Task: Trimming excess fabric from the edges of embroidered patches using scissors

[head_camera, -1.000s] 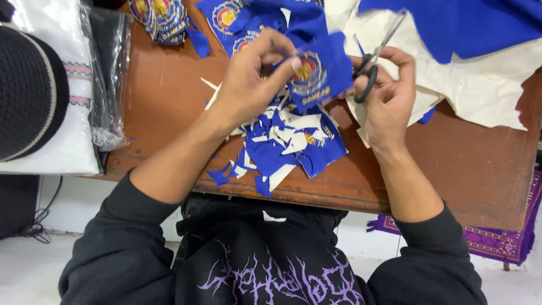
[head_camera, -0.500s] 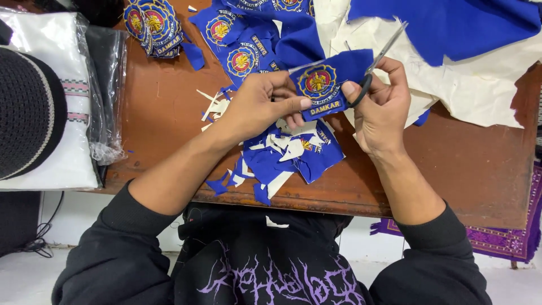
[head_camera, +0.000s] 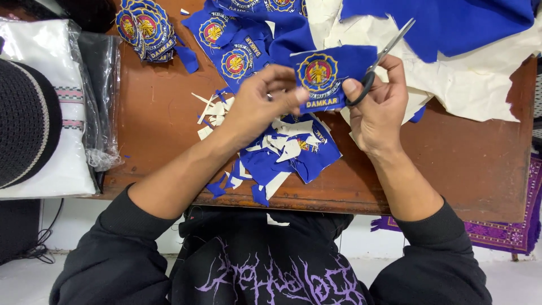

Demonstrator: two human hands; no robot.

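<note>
L hand (head_camera: 257,107) had its grip closed on the lower left edge of a blue rectangular cloth patch w/ a round yellow-and-red embroidered emblem (head_camera: 333,70), thumb on top, fingers curled under. R hand (head_camera: 377,110) had its grip closed on black-handled metal scissors (head_camera: 379,61), fingers through the loops, blades nearly shut and pointing up-right past the patch's right edge. Patch was held up in the air above the worn brown wooden bench (head_camera: 468,164), between both hands, face toward the camera.

Under the hands: heap of blue and white cloth offcuts (head_camera: 282,155) on the bench. At the top left, a stack of finished round blue emblems (head_camera: 144,28); next to it, uncut blue emblem pieces (head_camera: 231,48). Cream backing sheet (head_camera: 474,79) w/ large blue cloth (head_camera: 451,20) on it lay at the right. No real containers; a clear plastic bag (head_camera: 96,96) w/ folded white and dark cloth inside sat at the left, a black knitted cap (head_camera: 25,124) resting on it.

Vs half a sec ago: patch was turned more level and lifted higher, scissors' blades closer together, L hand shifted up toward the patch
</note>
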